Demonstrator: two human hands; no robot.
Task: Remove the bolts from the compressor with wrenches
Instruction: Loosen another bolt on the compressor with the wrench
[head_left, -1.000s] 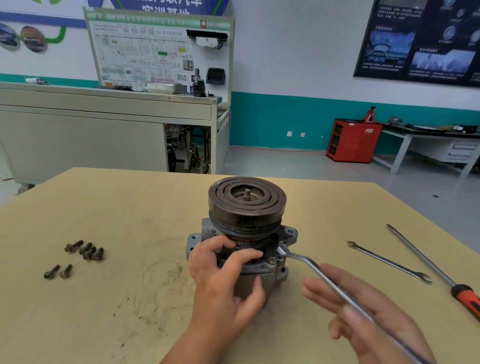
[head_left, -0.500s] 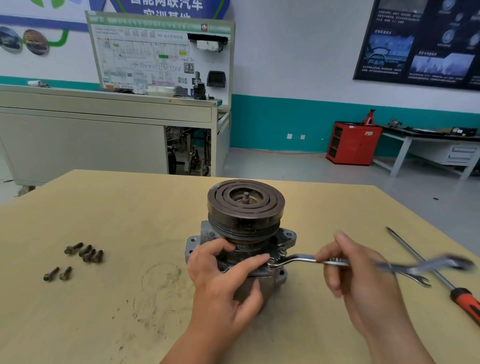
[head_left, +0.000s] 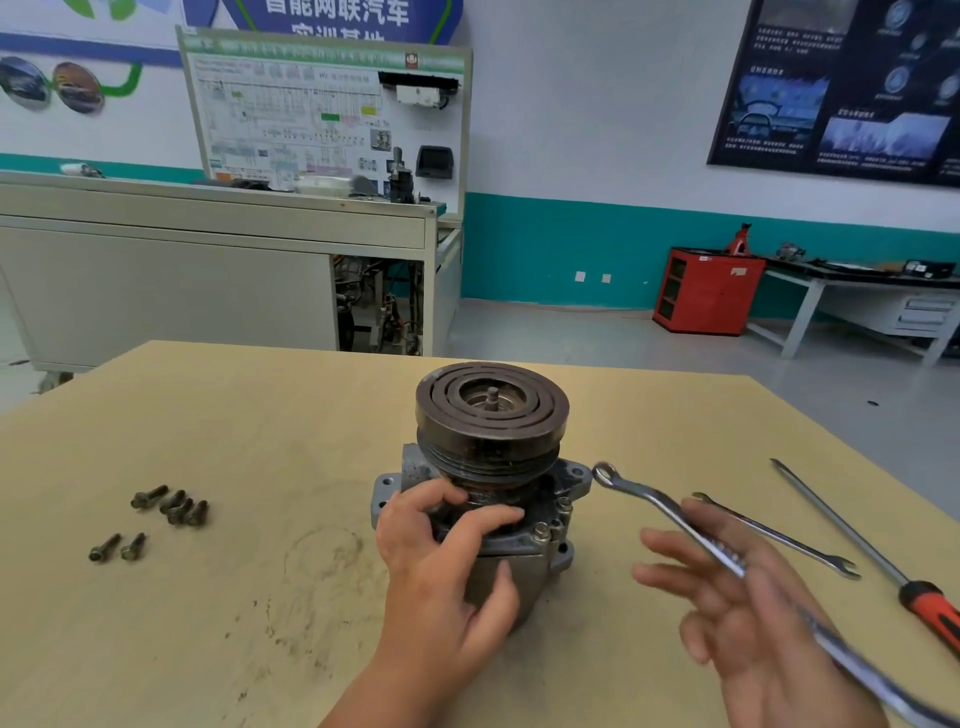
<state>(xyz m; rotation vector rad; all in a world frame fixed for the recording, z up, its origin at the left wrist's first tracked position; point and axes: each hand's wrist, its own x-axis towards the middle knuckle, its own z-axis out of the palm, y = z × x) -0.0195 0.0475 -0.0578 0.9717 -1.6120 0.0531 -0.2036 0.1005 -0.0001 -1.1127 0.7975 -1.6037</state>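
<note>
Head view: left hand (head_left: 441, 561) gripped the compressor (head_left: 493, 415); spread-fingered right hand (head_left: 737, 623) carried the wrench (head_left: 649, 499), probably awaiting reseating on a bolt (head_left: 541, 530).

— The compressor (head_left: 519, 545)?
— Dull grey cast metal; its pulley (head_left: 491, 441) is dark and matt.
— The wrench (head_left: 631, 488)?
— Bright, glossy metal.
— The bolts (head_left: 174, 506)?
— Dull dark metal.
— And the counter (head_left: 260, 441)?
— Pale matt wood, scuffed and smudged.
</note>
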